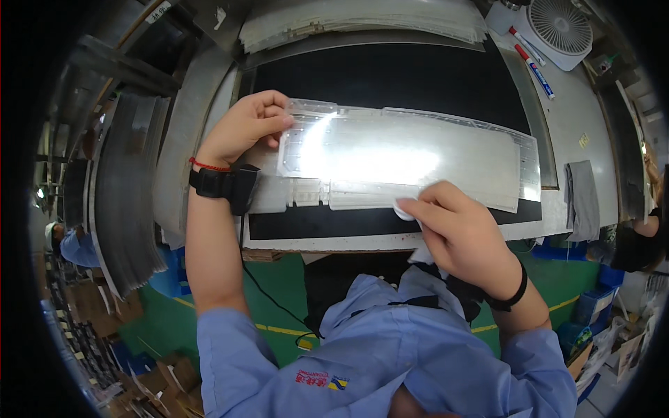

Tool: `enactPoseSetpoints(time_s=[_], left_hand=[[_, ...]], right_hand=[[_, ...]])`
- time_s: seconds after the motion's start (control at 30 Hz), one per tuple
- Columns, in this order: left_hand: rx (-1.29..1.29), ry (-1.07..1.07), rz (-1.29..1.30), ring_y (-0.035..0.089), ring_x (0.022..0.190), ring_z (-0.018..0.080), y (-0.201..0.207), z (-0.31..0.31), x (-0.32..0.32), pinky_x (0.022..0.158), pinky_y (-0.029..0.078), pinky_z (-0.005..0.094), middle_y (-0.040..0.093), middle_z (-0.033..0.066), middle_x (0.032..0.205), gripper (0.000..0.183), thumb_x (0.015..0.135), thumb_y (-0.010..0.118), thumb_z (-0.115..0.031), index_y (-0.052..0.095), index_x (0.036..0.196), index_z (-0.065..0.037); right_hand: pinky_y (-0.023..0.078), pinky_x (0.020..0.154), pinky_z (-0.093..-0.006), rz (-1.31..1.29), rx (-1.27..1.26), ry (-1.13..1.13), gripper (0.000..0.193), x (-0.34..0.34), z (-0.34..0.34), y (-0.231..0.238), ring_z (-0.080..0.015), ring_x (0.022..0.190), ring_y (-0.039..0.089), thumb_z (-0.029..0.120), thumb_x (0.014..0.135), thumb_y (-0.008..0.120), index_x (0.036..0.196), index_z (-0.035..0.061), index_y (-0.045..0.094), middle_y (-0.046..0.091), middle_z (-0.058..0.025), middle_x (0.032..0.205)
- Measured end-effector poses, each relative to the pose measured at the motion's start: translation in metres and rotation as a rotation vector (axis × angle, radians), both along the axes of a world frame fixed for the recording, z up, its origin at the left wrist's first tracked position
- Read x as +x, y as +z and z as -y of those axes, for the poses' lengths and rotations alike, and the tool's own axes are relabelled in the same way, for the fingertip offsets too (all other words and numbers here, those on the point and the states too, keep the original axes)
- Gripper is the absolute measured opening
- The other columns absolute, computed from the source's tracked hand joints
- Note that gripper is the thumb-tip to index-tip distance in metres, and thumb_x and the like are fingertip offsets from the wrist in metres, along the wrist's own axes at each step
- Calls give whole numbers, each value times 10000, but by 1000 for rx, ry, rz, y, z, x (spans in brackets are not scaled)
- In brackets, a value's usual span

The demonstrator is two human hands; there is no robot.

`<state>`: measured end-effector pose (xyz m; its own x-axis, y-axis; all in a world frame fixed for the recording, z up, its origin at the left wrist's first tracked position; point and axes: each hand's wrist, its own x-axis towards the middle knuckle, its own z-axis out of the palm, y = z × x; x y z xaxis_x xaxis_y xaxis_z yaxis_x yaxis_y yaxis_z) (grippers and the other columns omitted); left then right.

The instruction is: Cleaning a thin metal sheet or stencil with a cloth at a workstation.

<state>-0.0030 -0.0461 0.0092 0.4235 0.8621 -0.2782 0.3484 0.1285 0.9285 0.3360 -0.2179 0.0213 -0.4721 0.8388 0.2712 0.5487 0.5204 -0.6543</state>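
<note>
My left hand [240, 129] pinches the upper left corner of a thin, shiny silver panel [376, 150], its thumb over the edge. The panel is slightly tilted and reflects a bright glare. Beneath its near side, a similar silver panel [362, 197] shows, with a notched edge, over a black mat [418, 70]. My right hand [463, 233] is closed on a crumpled white cloth [403, 210] at the panel's near edge. More of the white cloth hangs below the palm.
At the back lies a stack of silver sheets [362, 24]. A white fan [559, 28] and a red-capped marker [535, 73] are at the back right. A grey cloth [582, 198] hangs at the right edge. Another sheet stack [129, 188] stands left; a black cable [268, 285] trails from my left wrist.
</note>
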Motion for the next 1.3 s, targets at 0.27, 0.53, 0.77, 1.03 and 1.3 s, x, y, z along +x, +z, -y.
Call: enactPoseSetpoints(time_s=[0.27, 0.53, 0.77, 1.03, 1.3], left_hand=[[14, -88, -16, 575, 620, 33, 3, 17, 38, 544, 447, 179, 632, -21, 729, 180, 911, 718, -80, 605, 1039, -22], [76, -61, -72, 549, 573, 27, -2, 19, 40, 520, 419, 180, 612, -29, 704, 169, 920, 713, -88, 606, 1026, -11], [95, -64, -67, 542, 572, 24, -4, 19, 42, 519, 419, 182, 621, -20, 710, 196, 921, 723, -95, 597, 1038, 0], [97, -101, -58, 540, 572, 24, -4, 16, 41, 522, 433, 183, 623, -15, 710, 206, 921, 722, -95, 591, 1047, 3], [83, -71, -37, 536, 566, 28, -5, 17, 40, 520, 429, 188, 619, -17, 698, 210, 921, 725, -98, 590, 1051, -1]], right_hand=[[558, 702, -371, 379, 184, 87, 351, -47, -37, 5, -260, 865, 649, -15, 789, 623, 1131, 41, 681, 596, -91, 953], [561, 668, -336, 522, 241, 160, 294, -48, -38, 1, -227, 817, 635, 58, 829, 640, 1110, -19, 677, 582, -89, 946], [554, 646, -328, 604, 245, 189, 278, -47, -40, 5, -207, 812, 623, 79, 863, 636, 1123, -5, 680, 567, -72, 940], [553, 615, -331, 649, 266, 212, 207, -39, -37, 10, -202, 784, 613, 104, 904, 630, 1066, -12, 685, 562, -68, 931], [552, 620, -328, 651, 281, 201, 227, -48, -37, 4, -198, 798, 610, 122, 900, 633, 1081, 0, 693, 561, -59, 922]])
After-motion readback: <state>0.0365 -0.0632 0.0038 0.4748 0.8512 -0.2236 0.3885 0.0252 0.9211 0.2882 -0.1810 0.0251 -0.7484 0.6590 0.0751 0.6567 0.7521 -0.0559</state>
